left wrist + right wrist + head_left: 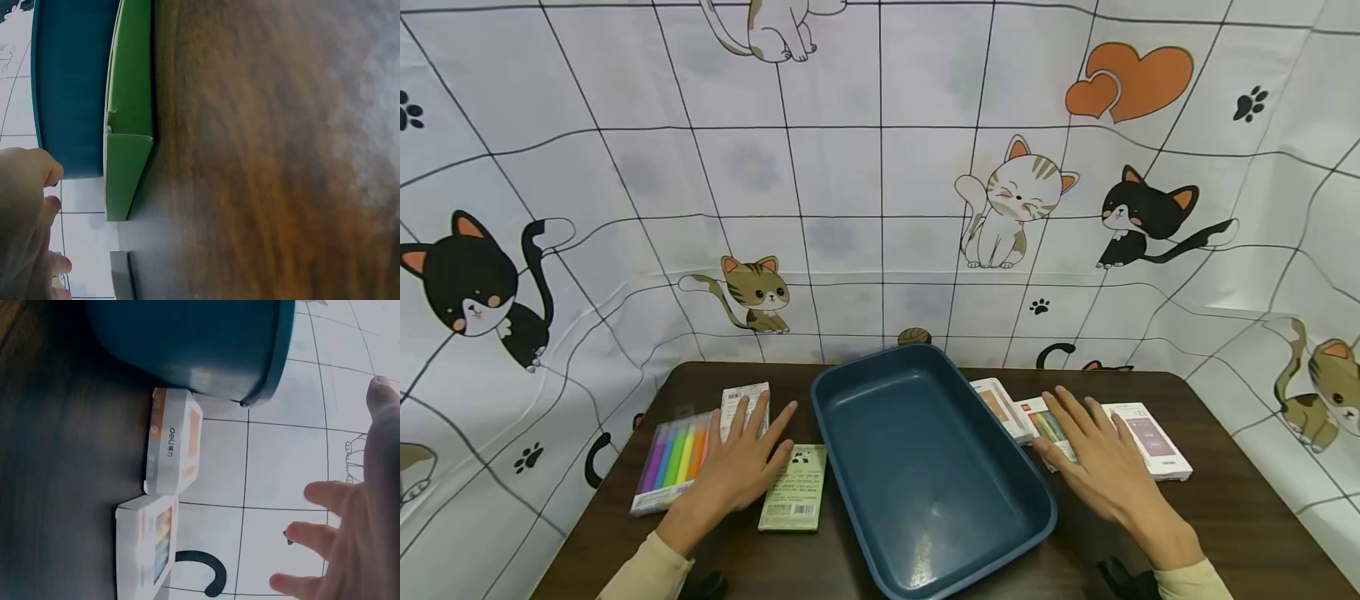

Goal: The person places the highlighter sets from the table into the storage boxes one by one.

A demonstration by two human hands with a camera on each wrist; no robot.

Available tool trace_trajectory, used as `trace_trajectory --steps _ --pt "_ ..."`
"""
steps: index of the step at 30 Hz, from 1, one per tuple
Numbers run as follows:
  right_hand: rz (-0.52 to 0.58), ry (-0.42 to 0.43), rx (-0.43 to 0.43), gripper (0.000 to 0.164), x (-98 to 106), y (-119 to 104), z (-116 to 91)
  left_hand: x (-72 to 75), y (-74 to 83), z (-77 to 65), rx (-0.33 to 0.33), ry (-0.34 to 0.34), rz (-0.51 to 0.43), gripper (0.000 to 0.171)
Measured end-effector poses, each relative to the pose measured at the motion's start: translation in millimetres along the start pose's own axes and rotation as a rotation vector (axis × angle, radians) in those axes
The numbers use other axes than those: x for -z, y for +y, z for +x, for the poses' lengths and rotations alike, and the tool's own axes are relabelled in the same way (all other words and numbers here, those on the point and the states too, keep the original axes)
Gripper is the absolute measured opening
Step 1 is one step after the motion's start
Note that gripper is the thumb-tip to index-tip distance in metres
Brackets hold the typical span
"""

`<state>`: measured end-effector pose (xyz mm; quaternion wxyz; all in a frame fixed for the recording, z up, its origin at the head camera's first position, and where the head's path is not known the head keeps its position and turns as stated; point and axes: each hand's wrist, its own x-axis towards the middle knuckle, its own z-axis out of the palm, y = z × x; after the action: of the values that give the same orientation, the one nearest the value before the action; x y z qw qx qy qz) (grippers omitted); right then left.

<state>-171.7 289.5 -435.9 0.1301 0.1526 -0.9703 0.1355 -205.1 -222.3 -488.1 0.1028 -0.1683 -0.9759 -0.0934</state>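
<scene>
My left hand [730, 471], fingers spread and fairly straight, is over the left side of the dark table between a clear case of coloured markers [676, 457] and a green box [795, 492]. Its fingers overlap a white box [745, 402] behind them. The right hand [1097, 467] is likewise spread, on the other side of a dark blue tray [932, 467]. In the head view it overlaps a white box with a multicoloured window [1047, 423]; the right wrist view shows its fingers [312, 534] apart from that box. Neither hand holds anything.
At the right stand a white box with a purple-grey panel [1150, 440] and a white box with an orange panel [1000, 408], the latter close by the tray's wall. A cat-patterned white cloth [842, 183] hangs behind and beside the brown table [1240, 517].
</scene>
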Motion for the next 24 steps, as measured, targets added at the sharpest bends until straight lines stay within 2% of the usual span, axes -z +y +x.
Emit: trace_trajectory --steps 7,12,15,19,24 --pt "0.118 0.014 0.031 0.069 -5 -4 1 -3.4 -0.4 -0.5 0.004 -0.017 -0.011 0.059" --pt "0.306 -0.058 -0.004 0.070 -6 -11 1 0.4 0.6 2.6 0.012 -0.059 0.021 0.061" --pt "0.389 -0.102 -0.013 0.071 -8 -16 2 6.4 3.9 1.5 0.009 -0.057 0.013 0.060" --pt "0.463 -0.128 0.003 0.070 -11 -19 1 12.7 8.1 -2.7 -0.026 -0.043 -0.010 0.056" --pt "0.521 -0.151 0.004 0.069 -11 -18 -5 11.0 5.0 -5.5 -0.075 -0.042 0.022 0.056"
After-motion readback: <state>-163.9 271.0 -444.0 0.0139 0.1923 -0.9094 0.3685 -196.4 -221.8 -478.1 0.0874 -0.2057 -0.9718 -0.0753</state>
